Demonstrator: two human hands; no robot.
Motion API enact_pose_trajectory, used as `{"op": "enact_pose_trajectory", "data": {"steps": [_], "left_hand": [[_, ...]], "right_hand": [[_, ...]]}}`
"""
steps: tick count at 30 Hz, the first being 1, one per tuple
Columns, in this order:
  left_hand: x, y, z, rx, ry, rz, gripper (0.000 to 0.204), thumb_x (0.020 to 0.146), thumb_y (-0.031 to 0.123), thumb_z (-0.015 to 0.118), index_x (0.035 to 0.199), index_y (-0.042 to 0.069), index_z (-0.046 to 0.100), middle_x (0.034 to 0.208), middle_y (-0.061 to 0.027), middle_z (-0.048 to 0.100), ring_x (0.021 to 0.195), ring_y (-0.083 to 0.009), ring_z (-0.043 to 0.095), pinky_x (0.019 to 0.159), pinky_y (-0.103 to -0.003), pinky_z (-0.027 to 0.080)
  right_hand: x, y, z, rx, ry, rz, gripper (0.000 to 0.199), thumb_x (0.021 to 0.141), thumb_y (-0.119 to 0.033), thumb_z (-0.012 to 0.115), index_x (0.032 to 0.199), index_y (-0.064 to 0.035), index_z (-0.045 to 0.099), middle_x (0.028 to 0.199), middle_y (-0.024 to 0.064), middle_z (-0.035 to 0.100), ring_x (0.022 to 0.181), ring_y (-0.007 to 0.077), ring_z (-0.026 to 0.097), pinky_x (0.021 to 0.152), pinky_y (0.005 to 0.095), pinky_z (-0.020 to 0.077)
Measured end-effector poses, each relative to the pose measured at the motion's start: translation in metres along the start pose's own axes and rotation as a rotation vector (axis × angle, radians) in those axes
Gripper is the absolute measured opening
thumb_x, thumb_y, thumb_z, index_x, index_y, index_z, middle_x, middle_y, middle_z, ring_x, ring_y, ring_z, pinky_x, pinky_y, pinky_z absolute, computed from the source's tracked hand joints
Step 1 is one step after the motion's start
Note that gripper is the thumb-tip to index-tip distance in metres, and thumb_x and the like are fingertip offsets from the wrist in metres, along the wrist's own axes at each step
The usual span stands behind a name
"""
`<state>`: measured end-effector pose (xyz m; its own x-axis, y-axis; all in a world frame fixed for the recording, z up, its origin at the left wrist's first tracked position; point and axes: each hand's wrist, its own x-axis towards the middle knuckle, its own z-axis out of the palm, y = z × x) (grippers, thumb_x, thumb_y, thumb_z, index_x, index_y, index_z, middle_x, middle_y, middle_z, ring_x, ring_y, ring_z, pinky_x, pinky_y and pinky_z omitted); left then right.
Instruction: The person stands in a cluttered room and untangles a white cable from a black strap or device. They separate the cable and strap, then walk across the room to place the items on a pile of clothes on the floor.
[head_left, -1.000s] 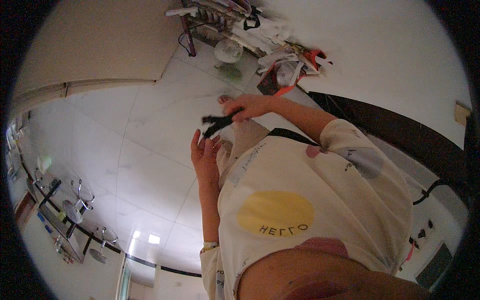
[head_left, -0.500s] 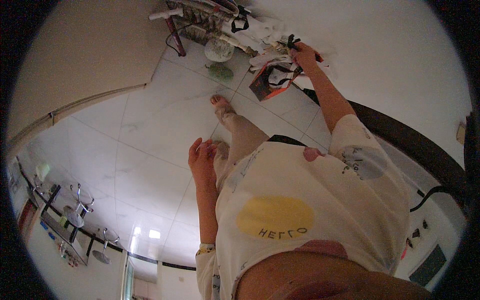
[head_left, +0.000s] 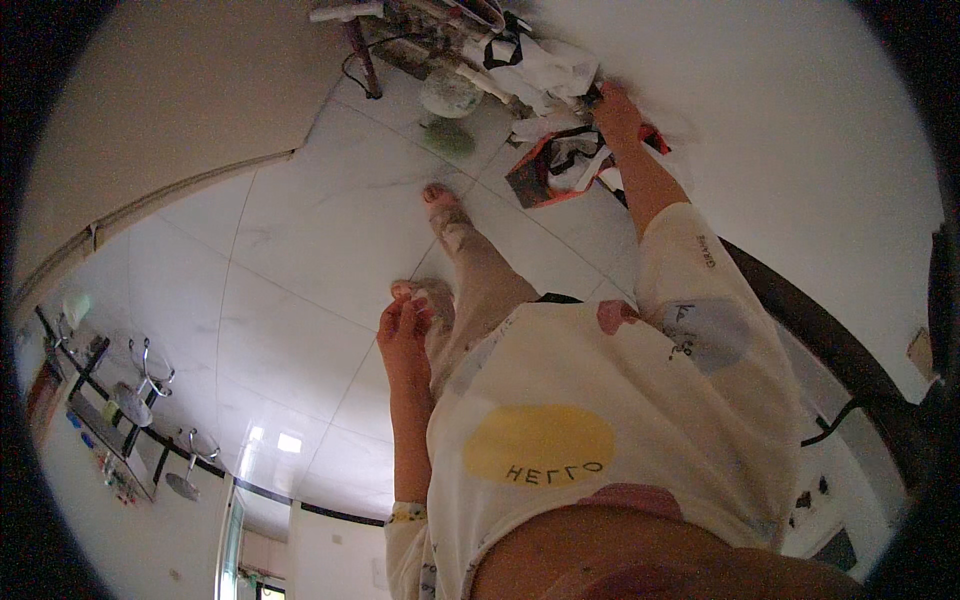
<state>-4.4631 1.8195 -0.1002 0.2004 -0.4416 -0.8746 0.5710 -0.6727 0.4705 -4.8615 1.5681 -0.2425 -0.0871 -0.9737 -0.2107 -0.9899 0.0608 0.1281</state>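
Observation:
My right hand (head_left: 617, 112) reaches to the pile along the wall at the top. Its fingers are bent round something dark that I cannot make out. Just below it stands an open black and orange bag (head_left: 528, 182) with white and black things inside. Crumpled white plastic (head_left: 560, 72) with black straps lies to the left of that hand. My left hand (head_left: 402, 335) hangs low in front of my body, above my rear foot, fingers loosely bent and somewhat apart. It appears to hold nothing.
A pale round object (head_left: 450, 93) and a green oval one (head_left: 448, 138) lie on the tiled floor (head_left: 310, 230) by the pile. A dark red leg (head_left: 365, 62) stands behind them. A dark curved edge (head_left: 830, 330) runs along the right; stools with metal legs (head_left: 150, 370) are at far left.
My right hand has shifted slightly; the black item above its fingers no longer shows. The white plastic beside it appears fuller. My left hand has dropped a little, its fingers more bent.

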Motion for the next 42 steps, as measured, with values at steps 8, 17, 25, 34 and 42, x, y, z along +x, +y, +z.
{"op": "enact_pose_trajectory", "data": {"steps": [8,17,25,34,42], "left_hand": [[-0.002,0.004,0.008,0.041,0.024,-0.021,0.022,0.087,0.014,0.054,0.103,0.000,0.053,0.090,-0.0078,0.060,0.075,-0.0133,0.056,0.068,-0.025,0.046],[0.008,0.008,0.010,0.058,0.021,-0.017,0.022,0.087,0.015,0.053,0.103,0.001,0.054,0.089,-0.0078,0.060,0.073,-0.0129,0.056,0.067,-0.025,0.046],[0.009,0.020,0.008,0.004,-0.024,0.030,0.020,0.087,0.015,0.053,0.102,0.002,0.054,0.089,-0.0064,0.060,0.072,-0.0130,0.056,0.065,-0.024,0.046],[0.001,0.029,-0.059,-0.038,0.065,0.214,0.019,0.087,0.018,0.053,0.095,0.001,0.057,0.085,-0.0053,0.060,0.072,-0.0129,0.055,0.066,-0.026,0.046],[-0.013,-0.027,-0.132,-0.291,0.198,0.313,0.018,0.086,0.020,0.053,0.088,0.003,0.057,0.082,-0.0061,0.060,0.069,-0.0153,0.057,0.062,-0.027,0.046]], "right_hand": [[0.013,0.011,0.063,-0.073,0.046,-0.181,0.043,0.073,-0.016,0.051,0.114,-0.0029,0.049,0.114,0.0162,0.051,0.102,0.0310,0.051,0.088,0.0410,0.0402],[-0.021,0.025,0.078,0.291,0.065,0.029,0.042,0.080,-0.022,0.052,0.118,-0.0045,0.048,0.122,0.0154,0.047,0.112,0.0317,0.044,0.095,0.0407,0.0346],[-0.072,0.000,0.046,0.555,0.095,0.206,0.047,0.082,-0.029,0.054,0.121,-0.0027,0.045,0.130,0.0150,0.040,0.118,0.0308,0.039,0.098,0.0377,0.0307],[-0.095,0.031,0.123,0.155,0.095,-0.467,0.042,0.075,-0.011,0.051,0.115,0.0001,0.049,0.115,0.0180,0.051,0.105,0.0320,0.048,0.091,0.0403,0.0363],[-0.050,-0.088,0.012,0.327,-0.272,-0.416,0.037,0.077,-0.013,0.051,0.111,0.0000,0.050,0.107,0.0159,0.053,0.097,0.0292,0.050,0.084,0.0386,0.0383]]}}
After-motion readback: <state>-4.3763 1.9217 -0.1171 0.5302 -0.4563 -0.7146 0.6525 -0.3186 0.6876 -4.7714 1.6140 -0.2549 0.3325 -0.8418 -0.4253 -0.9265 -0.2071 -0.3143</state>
